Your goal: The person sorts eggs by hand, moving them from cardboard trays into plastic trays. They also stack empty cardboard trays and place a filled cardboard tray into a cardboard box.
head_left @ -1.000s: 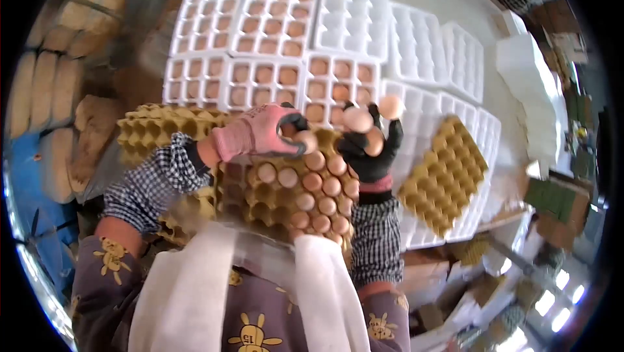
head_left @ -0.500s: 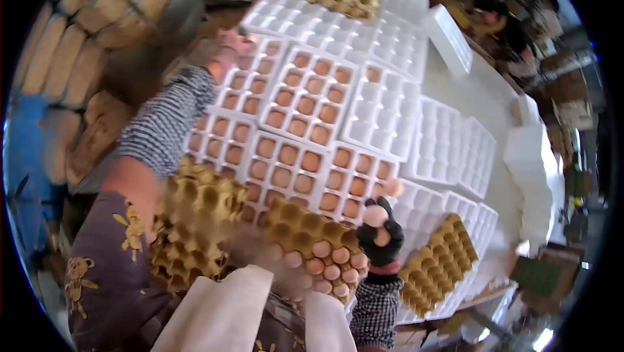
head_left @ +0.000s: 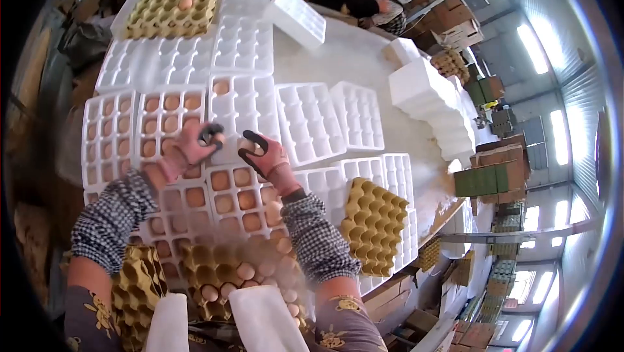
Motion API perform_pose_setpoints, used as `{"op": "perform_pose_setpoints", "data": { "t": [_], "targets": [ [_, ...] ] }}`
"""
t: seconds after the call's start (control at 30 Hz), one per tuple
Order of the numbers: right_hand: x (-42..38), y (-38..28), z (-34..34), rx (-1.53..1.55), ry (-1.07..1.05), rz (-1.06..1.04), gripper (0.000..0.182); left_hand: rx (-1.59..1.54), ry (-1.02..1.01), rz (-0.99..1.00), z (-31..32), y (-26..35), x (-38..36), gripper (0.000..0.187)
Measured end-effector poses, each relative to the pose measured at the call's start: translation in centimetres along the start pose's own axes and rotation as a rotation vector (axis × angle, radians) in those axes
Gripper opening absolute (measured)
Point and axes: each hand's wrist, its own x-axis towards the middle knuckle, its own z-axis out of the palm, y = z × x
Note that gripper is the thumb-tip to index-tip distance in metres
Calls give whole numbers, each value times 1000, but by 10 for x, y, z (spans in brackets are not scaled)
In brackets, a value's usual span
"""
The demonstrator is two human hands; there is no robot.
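My left hand (head_left: 195, 144), in a pink glove with dark fingertips, pinches an egg (head_left: 219, 138) over the left edge of a white foam tray (head_left: 245, 111). That tray has one egg (head_left: 221, 87) in its top-left cell. To the right, my right hand (head_left: 265, 156) curls its gloved fingers around another egg (head_left: 258, 150) above the same tray. Foam trays filled with brown eggs (head_left: 170, 123) lie left of and below my hands. Nearest my body is a brown pulp tray (head_left: 201, 264) partly filled with eggs (head_left: 246, 271).
An empty pulp tray (head_left: 375, 225) rests on foam trays at the right. Stacked pulp trays (head_left: 172, 4) holding a few eggs stand at the back left. White foam stacks (head_left: 432, 102) line the table's right side. A person (head_left: 364, 6) is beyond the far edge.
The view has swung to the right. My left hand has come from the far-left trays to the partly empty foam tray, and my right hand has moved forward from the near pulp tray with an egg.
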Motion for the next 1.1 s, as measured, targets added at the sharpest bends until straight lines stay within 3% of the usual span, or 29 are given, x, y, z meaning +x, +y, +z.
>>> {"op": "perform_pose_setpoints", "data": {
  "t": [0.07,0.1,0.13,0.2,0.27,0.3,0.33,0.37,0.4,0.43,0.47,0.5,0.53,0.57,0.6,0.63,0.67,0.7,0.73,0.8,0.87,0.93,1.0,1.03,1.07,1.1],
  "targets": [
    [11,7,4,193,192,55,46,99,-274,-115,15,-5,20,37],
    [10,7,2,-11,336,36,47,97,-274,-103,21,-5,29,37],
    [10,6,1,-192,374,-25,49,97,-160,-55,25,-3,34,40],
    [9,20,13,-494,187,9,53,108,-48,-14,24,7,37,42],
    [5,37,23,-466,166,-54,53,436,205,194,24,24,34,49],
    [3,45,25,-434,172,-59,56,625,11,46,29,13,34,57],
    [-3,54,29,-396,170,-56,59,722,-63,64,31,8,30,59],
    [-5,72,22,-156,229,-192,64,825,-158,66,29,5,22,60],
    [-17,65,8,-124,348,-330,68,831,-226,0,28,1,22,64],
    [-34,55,-12,-118,403,-317,67,830,-149,60,39,-34,18,63],
    [-54,18,-38,16,347,-145,64,799,-16,183,29,-25,9,59],
    [-72,8,-51,51,363,-197,62,611,-37,242,13,1,0,55],
    [-95,-17,-65,109,313,-66,62,427,-2,318,-5,20,0,51],
    [-118,-21,-76,110,99,91,66,276,-125,174,-15,27,-18,46],
    [-146,-1,-78,179,-129,79,69,127,-216,50,-25,44,-36,41],
    [-160,-9,-69,-18,-303,26,70,33,-399,-76,-34,70,-49,35],
    [-173,-21,-57,-207,-476,-23,71,86,-389,55,-27,66,-69,33],
    [-186,-27,-42,-651,-559,-69,68,57,-456,-29,-25,89,-85,32],
    [-193,-31,-44,-636,-570,-61,68,28,-520,-103,-20,116,-98,32],
    [-194,-37,-55,-690,-418,46,64,16,-699,-57,2,136,-129,37],
    [-208,-19,-54,-690,-344,21,57,636,-668,301,26,155,-166,42],
    [-219,-16,-59,-537,-181,-28,51,719,-769,348,31,157,-178,48],
    [-226,-19,-60,-451,-111,-2,47,557,-634,318,27,155,-182,47],
    [-235,-13,-57,115,41,202,42,442,-550,216,26,148,-185,44],
    [-244,-8,-53,682,196,402,38,366,-598,49,19,146,-180,43],
    [-244,-3,-57,984,272,460,31,407,-572,136,15,148,-181,44]
  ]
}}
